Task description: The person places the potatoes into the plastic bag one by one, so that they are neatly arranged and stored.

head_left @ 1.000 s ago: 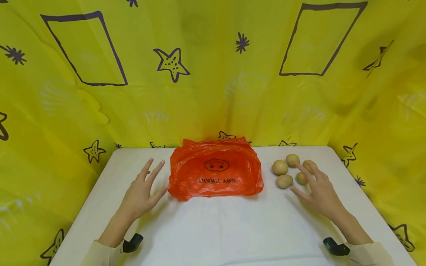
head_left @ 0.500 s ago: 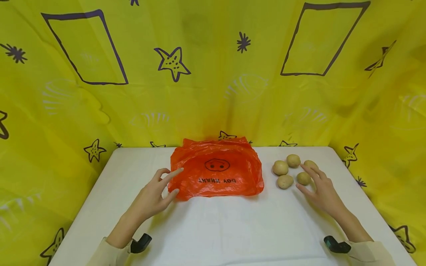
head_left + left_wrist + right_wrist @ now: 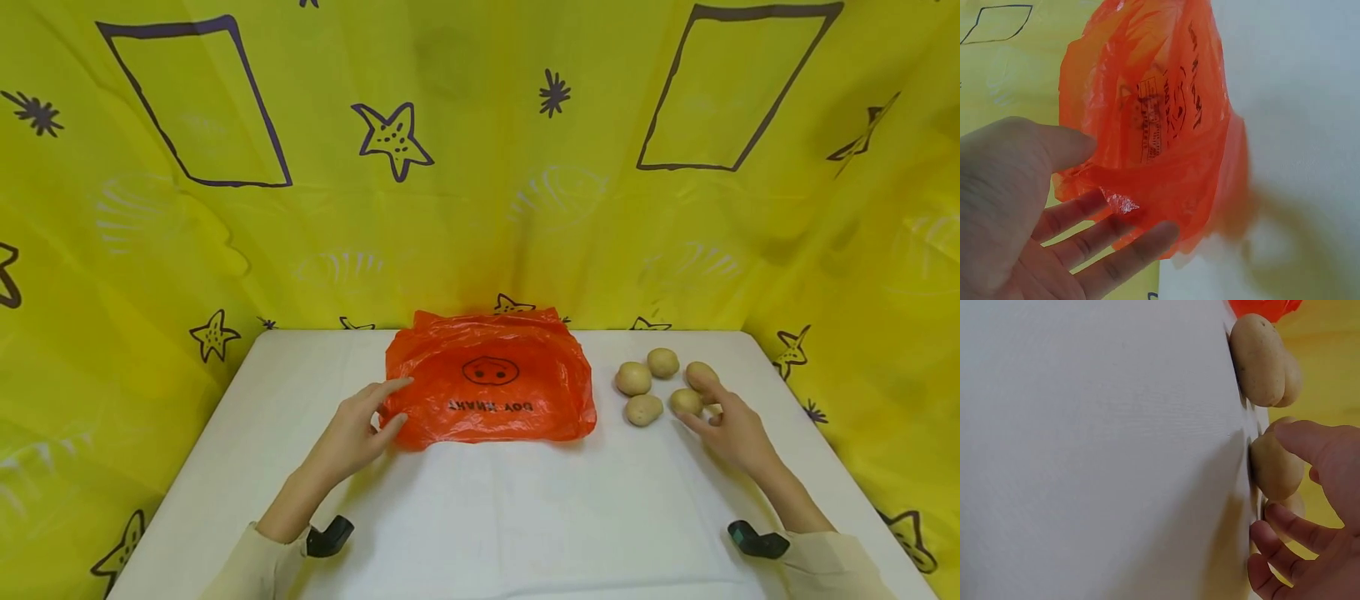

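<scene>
"Right hand [image 3: 738,433] fingers are bending more than a second ago; holding that potato [image 3: 684,401]?"
"No, I'm curving them loosely, thumb apart; contact I can't tell. It's lying right of the bag [image 3: 491,375], where my left hand [image 3: 352,433] is hovering half-spread, gripping nothing."
"Risk?"
"Squeezing off-centre, I could be rolling it away."

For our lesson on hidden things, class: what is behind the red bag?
A yellow backdrop rises behind the red bag; a dark star print shows above its edge, lower part covered. The table's far edge directly behind is hidden too.
</scene>
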The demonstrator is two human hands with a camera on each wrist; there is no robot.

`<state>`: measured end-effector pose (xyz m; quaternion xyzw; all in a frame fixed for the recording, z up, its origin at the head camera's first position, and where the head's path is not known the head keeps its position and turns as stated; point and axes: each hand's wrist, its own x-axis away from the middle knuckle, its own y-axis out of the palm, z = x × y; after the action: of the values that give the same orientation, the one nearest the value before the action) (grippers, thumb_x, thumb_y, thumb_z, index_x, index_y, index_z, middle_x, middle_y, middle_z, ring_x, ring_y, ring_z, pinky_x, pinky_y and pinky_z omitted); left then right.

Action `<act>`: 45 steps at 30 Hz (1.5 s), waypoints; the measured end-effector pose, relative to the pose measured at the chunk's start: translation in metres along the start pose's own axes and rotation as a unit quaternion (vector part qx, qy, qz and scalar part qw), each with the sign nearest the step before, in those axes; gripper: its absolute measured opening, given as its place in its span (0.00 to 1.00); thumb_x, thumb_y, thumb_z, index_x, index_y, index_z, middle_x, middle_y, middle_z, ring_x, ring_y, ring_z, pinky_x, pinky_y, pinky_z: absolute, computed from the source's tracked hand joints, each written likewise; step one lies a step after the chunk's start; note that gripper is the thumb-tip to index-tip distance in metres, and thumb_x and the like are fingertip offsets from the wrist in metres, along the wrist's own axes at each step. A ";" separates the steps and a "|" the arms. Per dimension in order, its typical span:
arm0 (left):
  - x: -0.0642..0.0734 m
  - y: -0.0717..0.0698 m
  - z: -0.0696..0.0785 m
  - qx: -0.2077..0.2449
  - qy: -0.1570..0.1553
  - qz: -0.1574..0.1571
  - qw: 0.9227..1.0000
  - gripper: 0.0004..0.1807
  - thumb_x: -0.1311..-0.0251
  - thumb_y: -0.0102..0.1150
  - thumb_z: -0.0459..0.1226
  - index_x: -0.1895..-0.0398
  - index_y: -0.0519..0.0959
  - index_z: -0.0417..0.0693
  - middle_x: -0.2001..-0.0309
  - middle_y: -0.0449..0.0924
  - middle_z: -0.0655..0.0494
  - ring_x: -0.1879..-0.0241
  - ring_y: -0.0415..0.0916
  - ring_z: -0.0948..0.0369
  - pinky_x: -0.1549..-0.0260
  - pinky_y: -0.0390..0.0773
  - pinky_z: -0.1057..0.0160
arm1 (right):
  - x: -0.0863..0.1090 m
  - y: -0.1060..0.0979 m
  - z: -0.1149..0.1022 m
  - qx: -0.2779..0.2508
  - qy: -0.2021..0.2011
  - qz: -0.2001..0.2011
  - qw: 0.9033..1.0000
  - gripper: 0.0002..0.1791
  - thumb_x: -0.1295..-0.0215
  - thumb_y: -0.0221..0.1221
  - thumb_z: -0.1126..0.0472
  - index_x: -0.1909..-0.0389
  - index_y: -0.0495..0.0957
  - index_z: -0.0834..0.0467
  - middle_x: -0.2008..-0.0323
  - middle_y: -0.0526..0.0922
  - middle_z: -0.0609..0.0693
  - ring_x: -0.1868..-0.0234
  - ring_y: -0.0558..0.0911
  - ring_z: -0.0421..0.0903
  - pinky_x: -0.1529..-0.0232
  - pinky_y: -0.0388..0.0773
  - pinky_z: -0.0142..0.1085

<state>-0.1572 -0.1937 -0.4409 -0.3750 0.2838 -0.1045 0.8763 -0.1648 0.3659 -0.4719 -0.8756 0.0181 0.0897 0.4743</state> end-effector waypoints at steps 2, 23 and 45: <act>-0.001 0.001 -0.002 0.009 -0.005 0.004 1.000 0.27 0.39 0.68 0.27 0.36 0.76 0.43 0.54 0.83 0.44 0.67 0.77 0.53 0.78 0.79 0.67 | 0.000 0.001 0.002 -0.002 0.014 -0.004 1.000 0.34 0.34 0.69 0.55 0.34 0.68 0.67 0.52 0.79 0.72 0.61 0.80 0.59 0.65 0.76 0.43; -0.006 0.002 -0.007 0.096 -0.095 0.026 0.990 0.25 0.38 0.67 0.25 0.38 0.78 0.44 0.50 0.84 0.41 0.63 0.84 0.51 0.76 0.83 0.67 | -0.001 0.005 0.003 -0.010 0.024 0.032 0.999 0.29 0.34 0.69 0.58 0.38 0.73 0.68 0.57 0.82 0.67 0.68 0.76 0.48 0.74 0.71 0.33; -0.011 0.006 -0.011 0.186 -0.168 0.016 0.968 0.30 0.40 0.69 0.25 0.33 0.74 0.43 0.43 0.79 0.37 0.58 0.85 0.47 0.69 0.86 0.64 | 0.006 0.004 0.004 -0.019 0.047 0.028 0.998 0.31 0.34 0.69 0.55 0.36 0.73 0.68 0.54 0.81 0.69 0.69 0.78 0.45 0.75 0.72 0.32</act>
<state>-0.1730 -0.1919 -0.4464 -0.2127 0.1138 -0.0765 0.9674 -0.1603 0.3672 -0.4778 -0.8867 0.0631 0.0615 0.4539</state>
